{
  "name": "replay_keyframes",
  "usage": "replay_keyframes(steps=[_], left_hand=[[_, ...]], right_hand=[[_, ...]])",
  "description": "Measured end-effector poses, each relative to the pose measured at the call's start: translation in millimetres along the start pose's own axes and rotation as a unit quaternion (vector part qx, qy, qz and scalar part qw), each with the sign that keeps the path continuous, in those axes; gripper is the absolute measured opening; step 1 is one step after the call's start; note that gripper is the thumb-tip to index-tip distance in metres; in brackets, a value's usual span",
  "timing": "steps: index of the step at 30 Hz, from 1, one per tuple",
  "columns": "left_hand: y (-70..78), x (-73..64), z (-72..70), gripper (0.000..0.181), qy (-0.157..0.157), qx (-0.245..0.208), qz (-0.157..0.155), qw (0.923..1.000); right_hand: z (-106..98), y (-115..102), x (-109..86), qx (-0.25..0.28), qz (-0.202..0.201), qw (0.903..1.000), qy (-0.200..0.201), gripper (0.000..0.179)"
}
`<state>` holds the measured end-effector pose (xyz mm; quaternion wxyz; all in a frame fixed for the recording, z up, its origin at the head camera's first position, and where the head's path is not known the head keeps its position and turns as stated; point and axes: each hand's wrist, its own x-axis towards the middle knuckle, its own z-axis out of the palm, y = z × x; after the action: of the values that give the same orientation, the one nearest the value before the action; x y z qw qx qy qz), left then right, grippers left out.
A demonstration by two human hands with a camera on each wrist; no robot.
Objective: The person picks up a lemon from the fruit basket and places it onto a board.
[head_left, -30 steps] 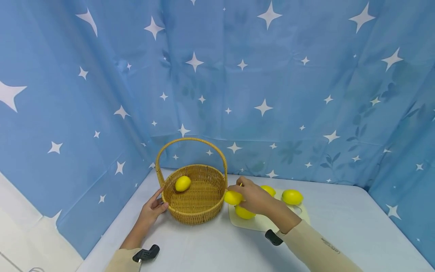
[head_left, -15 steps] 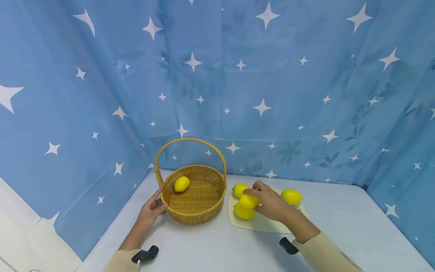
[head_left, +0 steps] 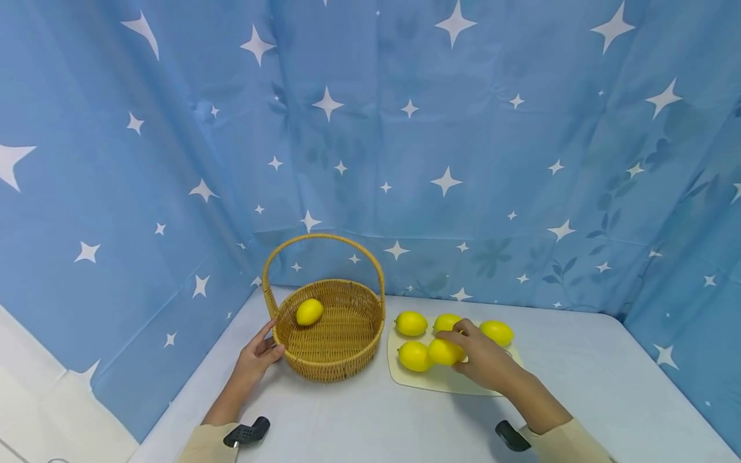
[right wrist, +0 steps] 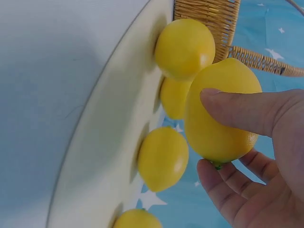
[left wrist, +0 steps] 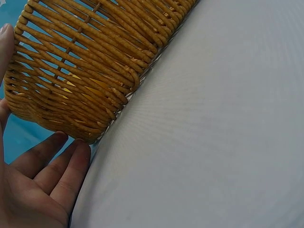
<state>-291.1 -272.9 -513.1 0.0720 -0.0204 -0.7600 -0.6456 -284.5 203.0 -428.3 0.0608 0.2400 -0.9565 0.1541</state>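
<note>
My left hand holds the left side of a round wicker basket with a tall arched handle. In the left wrist view the thumb lies at its rim and the fingertips touch the lower woven wall. One lemon rests inside the basket at the left. Over a cream cutting board, my right hand pinches a lemon between thumb and fingers. Beside it on the board sits a front lemon, with lemons behind and at the right.
Another lemon lies at the back of the board, partly behind the right hand. The white table ends at a blue curtain with white stars, which hangs close behind the basket and along the left.
The right hand has moved right with its lemon, from close to the basket's right rim to over the middle of the board. The left hand and basket stay put.
</note>
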Motion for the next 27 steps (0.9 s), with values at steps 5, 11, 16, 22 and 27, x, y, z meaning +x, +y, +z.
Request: replay_keyframes(steps=[5, 11, 16, 22, 27], left_hand=[[-0.1, 0.3, -0.9, 0.070, -0.005, -0.008, 0.004, 0.9999], [-1.1, -0.5, -0.7, 0.069, -0.008, -0.007, 0.002, 0.9999], [-1.3, -0.2, -0.1, 0.068, -0.007, -0.007, 0.000, 1.0000], [-1.1, -0.3, -0.2, 0.068, -0.004, -0.008, -0.002, 1.0000], [-1.5, -0.4, -0.3, 0.068, -0.004, -0.007, -0.001, 1.0000]], right_hand=[[3, 8, -5.1, 0.005, 0.008, 1.0000, 0.004, 0.060], [6, 13, -9.3, 0.009, 0.029, 0.9996, 0.000, 0.061], [9, 14, -10.1, 0.012, 0.041, 0.9991, -0.004, 0.061], [11, 18, -10.4, 0.021, 0.044, 0.9988, -0.005, 0.061], [14, 21, -12.0, 0.026, 0.045, 0.9986, -0.006, 0.062]])
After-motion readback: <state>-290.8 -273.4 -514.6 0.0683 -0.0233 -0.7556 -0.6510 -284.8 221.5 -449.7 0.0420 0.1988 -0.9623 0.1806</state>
